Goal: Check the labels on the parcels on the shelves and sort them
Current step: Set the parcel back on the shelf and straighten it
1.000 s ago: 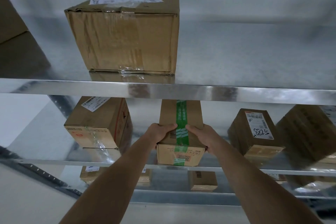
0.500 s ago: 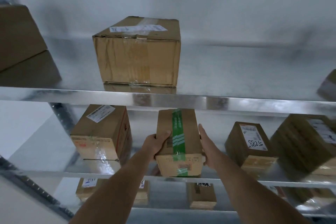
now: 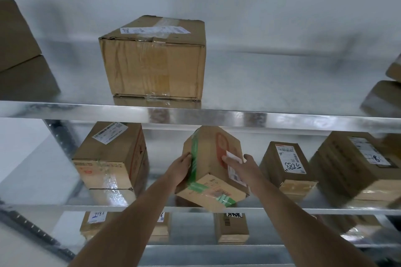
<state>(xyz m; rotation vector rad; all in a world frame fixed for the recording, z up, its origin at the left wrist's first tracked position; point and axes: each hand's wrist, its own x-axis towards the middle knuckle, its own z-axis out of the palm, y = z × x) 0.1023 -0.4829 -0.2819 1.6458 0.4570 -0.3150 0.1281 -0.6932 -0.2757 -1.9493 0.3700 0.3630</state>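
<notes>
While the big taped box [image 3: 155, 60] sits on the upper shelf [image 3: 282, 118], we hold the green-taped parcel [image 3: 211, 169] tilted over the middle shelf [image 3: 130, 207]. Our left hand [image 3: 181, 166] grips its left side, fingers curled; our right hand [image 3: 244, 166] presses flat, straight fingers on its white label [image 3: 235, 169].

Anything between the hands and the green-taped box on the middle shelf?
No. The left hand already grips the green-taped box at its taped side, and the right hand touches its labelled face. The box is tilted, clear of both neighbouring boxes.

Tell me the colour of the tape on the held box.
Green tape, clearest in the head view.
</notes>
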